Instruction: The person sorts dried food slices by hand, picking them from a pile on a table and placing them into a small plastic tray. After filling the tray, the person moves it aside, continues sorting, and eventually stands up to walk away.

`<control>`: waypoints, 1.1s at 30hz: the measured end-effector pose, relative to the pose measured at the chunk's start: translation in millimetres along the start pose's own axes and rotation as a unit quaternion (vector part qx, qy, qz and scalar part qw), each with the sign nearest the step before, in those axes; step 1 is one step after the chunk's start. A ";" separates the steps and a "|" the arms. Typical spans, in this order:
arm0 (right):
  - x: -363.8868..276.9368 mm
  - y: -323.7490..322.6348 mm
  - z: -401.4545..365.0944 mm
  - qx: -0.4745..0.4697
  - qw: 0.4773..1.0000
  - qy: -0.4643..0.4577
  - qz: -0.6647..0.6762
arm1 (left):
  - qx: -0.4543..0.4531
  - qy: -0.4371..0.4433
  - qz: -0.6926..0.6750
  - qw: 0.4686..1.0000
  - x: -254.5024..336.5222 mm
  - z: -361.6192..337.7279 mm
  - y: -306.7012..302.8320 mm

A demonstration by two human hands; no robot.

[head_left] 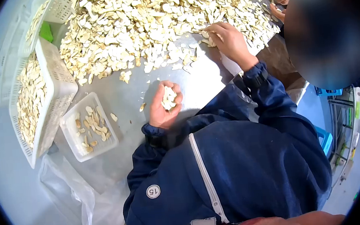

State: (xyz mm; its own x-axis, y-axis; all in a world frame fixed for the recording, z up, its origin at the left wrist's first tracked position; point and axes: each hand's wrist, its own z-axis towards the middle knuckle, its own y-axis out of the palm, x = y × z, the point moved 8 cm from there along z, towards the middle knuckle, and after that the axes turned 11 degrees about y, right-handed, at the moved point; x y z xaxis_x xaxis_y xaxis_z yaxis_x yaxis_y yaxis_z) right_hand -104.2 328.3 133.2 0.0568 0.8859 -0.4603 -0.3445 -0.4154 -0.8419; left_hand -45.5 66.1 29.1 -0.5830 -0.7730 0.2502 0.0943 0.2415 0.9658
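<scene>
My left hand (pixel 166 106) is closed around several pale dried slices (pixel 169 98), palm up over the metal table (pixel 131 91). My right hand (pixel 228 41) reaches to the near right edge of a large heap of cream-coloured slices (pixel 138 26); its fingertips touch slices there, and whether it grips one is too small to tell. Left of my left hand stands a small white tray (pixel 71 137) with several slices, some browner, lying inside. A single slice (pixel 114 117) lies just beside that tray.
A white perforated basket (pixel 59 80) full of slices stands tilted at the left, near a green object (pixel 46 31). Clear plastic (pixel 94 210) hangs at the table's lower left. Another person's hands (pixel 281 5) are at the heap's right side. Blue stools (pixel 324 138) stand at the right.
</scene>
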 end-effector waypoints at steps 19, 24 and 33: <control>-31.0 19.0 -19.7 -0.123 0.972 0.140 0.140 | 0.021 -0.012 -0.011 1.000 -2.3 2.2 -0.1; -93.5 29.3 -51.3 -0.278 0.889 0.038 0.361 | 0.100 0.011 0.037 0.994 2.2 2.4 5.3; 1.5 17.7 -45.9 -0.153 0.981 0.075 0.091 | 0.026 -0.007 -0.005 1.000 -0.9 0.8 -1.6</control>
State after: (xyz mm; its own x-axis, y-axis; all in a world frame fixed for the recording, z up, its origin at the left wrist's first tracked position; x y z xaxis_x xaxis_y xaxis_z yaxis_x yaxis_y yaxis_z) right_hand -67.3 312.8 104.7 0.1659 0.7608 -0.6275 -0.0659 -0.6263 -0.7768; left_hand -45.7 66.9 27.3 -0.5953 -0.7669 0.2395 0.0461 0.2650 0.9631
